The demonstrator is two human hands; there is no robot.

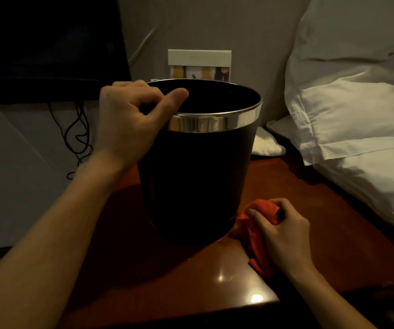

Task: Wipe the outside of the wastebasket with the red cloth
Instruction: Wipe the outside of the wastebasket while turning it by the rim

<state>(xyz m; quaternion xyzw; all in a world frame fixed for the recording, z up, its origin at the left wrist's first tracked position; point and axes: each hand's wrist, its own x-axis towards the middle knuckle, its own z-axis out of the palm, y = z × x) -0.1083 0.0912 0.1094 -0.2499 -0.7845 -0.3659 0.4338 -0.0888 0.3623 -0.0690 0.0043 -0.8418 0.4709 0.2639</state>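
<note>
A black wastebasket (196,176) with a shiny metal band round its rim stands upright on a reddish wooden table (191,281). My left hand (129,122) grips the rim at its left side, thumb over the edge. My right hand (283,233) holds a bunched red cloth (253,224) at the lower right of the wastebasket, near its base, with the cloth touching or almost touching the wall. Part of the cloth is hidden under my fingers.
White pillows (357,119) lie to the right, overhanging the table's right side. A card stand (199,64) leans on the wall behind the wastebasket. A dark screen (48,43) and hanging black cables (77,134) are at the left. The table's front edge is near.
</note>
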